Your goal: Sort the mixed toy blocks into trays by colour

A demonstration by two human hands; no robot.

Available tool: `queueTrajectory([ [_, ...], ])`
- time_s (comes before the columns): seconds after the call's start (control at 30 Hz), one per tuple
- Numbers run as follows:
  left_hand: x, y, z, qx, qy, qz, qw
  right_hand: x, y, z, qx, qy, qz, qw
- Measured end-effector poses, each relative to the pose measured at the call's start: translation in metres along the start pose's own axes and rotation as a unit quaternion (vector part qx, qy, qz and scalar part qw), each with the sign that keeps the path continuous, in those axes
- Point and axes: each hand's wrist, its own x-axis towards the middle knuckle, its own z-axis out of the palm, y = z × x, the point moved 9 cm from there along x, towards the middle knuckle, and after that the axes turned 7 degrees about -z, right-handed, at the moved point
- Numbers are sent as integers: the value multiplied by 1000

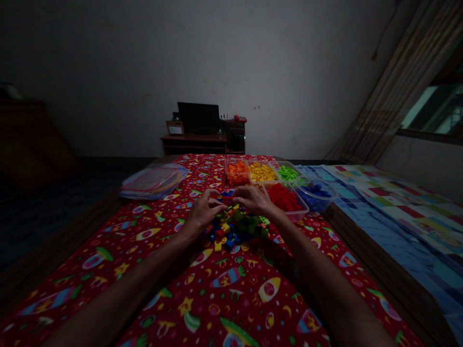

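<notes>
Over a loose pile of mixed toy building bricks (235, 229), my left hand (203, 211) and my right hand (252, 198) face each other with curled fingers. A red toy brick (227, 199) shows between the fingertips of both hands, though the dim light blurs the exact grip. Blue, yellow, green and red pieces lie below and around the hands. Just beyond my right wrist stands a clear tub of red bricks (285, 198).
Behind the pile are tubs of orange bricks (237, 172), yellow bricks (262, 172) and green bricks (287, 173). A round tub of blue bricks (316, 191) stands at the right edge. Stacked clear lids (154, 180) lie left on the red patterned cloth (202, 294).
</notes>
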Motion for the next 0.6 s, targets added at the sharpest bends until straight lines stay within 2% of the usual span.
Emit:
queueTrajectory([
  [0.1, 1, 0, -1, -30, 10, -14, 999, 0, -2, 9, 45, -28, 10, 999],
  [0.27, 5, -5, 4, -80, -14, -2, 997, -2, 9, -8, 40, 36, 20, 998],
  [0.37, 6, -3, 3, -40, -22, 41, 998, -7, 21, -34, -18, 70, 34, 997],
  [0.5, 7, 1, -11, 87, 23, 91, 992, -25, 46, -89, -117, 159, 85, 977],
  [0.6, 9, 2, -20, 157, 56, 106, 980, -47, 68, -119, -189, 174, 145, 956],
])
